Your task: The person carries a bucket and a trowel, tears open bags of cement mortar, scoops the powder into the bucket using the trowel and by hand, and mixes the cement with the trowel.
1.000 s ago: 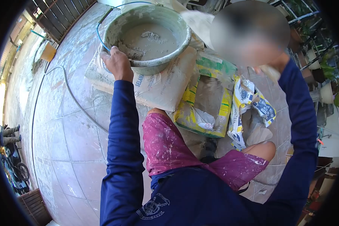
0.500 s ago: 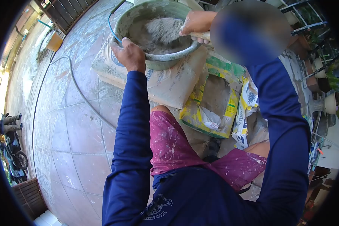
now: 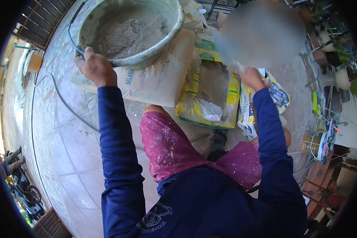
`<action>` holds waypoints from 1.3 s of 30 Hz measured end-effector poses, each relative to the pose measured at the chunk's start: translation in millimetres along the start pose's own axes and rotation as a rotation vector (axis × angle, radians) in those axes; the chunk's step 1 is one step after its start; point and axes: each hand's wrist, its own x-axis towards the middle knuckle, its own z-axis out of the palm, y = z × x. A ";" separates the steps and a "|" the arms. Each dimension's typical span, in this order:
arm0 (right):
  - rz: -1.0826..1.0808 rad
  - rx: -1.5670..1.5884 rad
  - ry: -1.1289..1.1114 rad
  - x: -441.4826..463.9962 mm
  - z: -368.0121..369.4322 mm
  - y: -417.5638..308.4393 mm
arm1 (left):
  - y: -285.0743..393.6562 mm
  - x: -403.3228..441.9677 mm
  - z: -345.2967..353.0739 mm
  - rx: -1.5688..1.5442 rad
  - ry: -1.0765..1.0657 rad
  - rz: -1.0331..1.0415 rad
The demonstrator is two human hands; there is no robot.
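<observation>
A grey-green bucket (image 3: 162, 49) caked with cement sits on a paper cement sack (image 3: 162, 85). Inside it lies damp, lumpy grey mortar (image 3: 133, 33). My left hand (image 3: 97, 68) is closed over the near left rim, close to the blue wire handle (image 3: 72, 37). To the right, clear of the bucket, my right hand (image 3: 251, 77) is closed on a trowel (image 3: 227, 53), its pale blade pointing up and partly hidden by a blurred patch. Below the trowel is an opened yellow-green bag (image 3: 213, 85) with grey powder showing.
A white-and-yellow bag (image 3: 248, 113) lies crumpled by my right knee. A hose (image 3: 63, 101) curves over the floor tiles at left. Several pots and a clear pail (image 3: 315, 142) stand on the right. At far left a person's legs (image 3: 15, 160) show beside a motorcycle (image 3: 27, 190).
My right hand has lifted the trowel out of the bucket and brought it right and toward me. The view has shifted, so the bucket appears farther left. My left hand keeps its rim grip.
</observation>
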 end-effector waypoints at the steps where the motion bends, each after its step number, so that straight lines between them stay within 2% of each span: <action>1: -0.007 -0.019 -0.124 11.0 43.6 51.1 | -4.8 1.0 -2.6 0.252 -0.003 0.144; 2: 0.169 0.162 -0.284 7.3 73.2 80.1 | -4.1 -0.8 -2.9 0.289 -0.007 0.151; 4: 0.146 -0.046 -0.132 8.9 147.1 129.0 | 0.2 -1.2 -2.6 0.363 -0.005 0.170; 8: 0.263 0.013 -0.054 39.8 218.5 129.5 | -11.9 1.4 -4.6 0.431 -0.027 0.217; 10: 0.323 0.069 0.028 40.3 251.2 132.1 | -25.7 10.8 -2.7 -0.012 -0.020 -0.012; 12: 0.276 -0.004 -0.036 22.7 238.6 128.4 | -27.2 4.6 -4.2 0.079 -0.049 0.094; 14: 0.203 -0.085 -0.141 16.3 217.1 111.2 | -14.3 1.1 -15.7 0.702 -0.104 0.573; 15: 0.162 -0.127 -0.217 21.7 208.8 101.8 | -17.9 3.0 -17.3 0.782 -0.131 0.640; 16: 0.118 -0.170 -0.287 30.4 206.4 95.1 | -18.1 3.1 -16.6 0.788 -0.144 0.615; 19: 0.034 -0.060 -0.179 61.9 222.3 78.4 | -16.7 3.7 -17.6 0.796 -0.151 0.549; 21: -0.111 -0.105 -0.256 68.3 236.9 65.2 | -17.9 4.4 -16.2 0.777 -0.143 0.518; 25: -0.364 -0.052 -0.370 48.5 239.9 101.2 | -30.6 7.6 -19.0 0.859 -0.154 0.671; 28: -0.496 -0.267 -0.565 32.0 188.8 95.3 | -29.1 8.9 -17.4 0.863 -0.167 0.600; 29: -0.527 -0.288 -0.598 25.1 182.5 95.3 | -33.0 9.0 -18.7 0.853 -0.160 0.651; 31: -0.600 -0.337 -0.657 13.9 169.5 89.7 | -40.5 10.3 -15.8 0.724 -0.150 0.499; 34: -0.662 -0.217 -0.687 -8.7 178.2 110.6 | -40.5 11.1 -13.0 0.589 -0.142 0.348; 37: -0.507 -0.053 -0.725 -29.0 171.8 120.8 | -36.2 11.4 -7.8 0.212 -0.086 0.144; 39: -0.487 0.009 -0.662 -36.4 169.8 129.5 | -22.3 6.5 -2.5 -0.100 -0.033 -0.045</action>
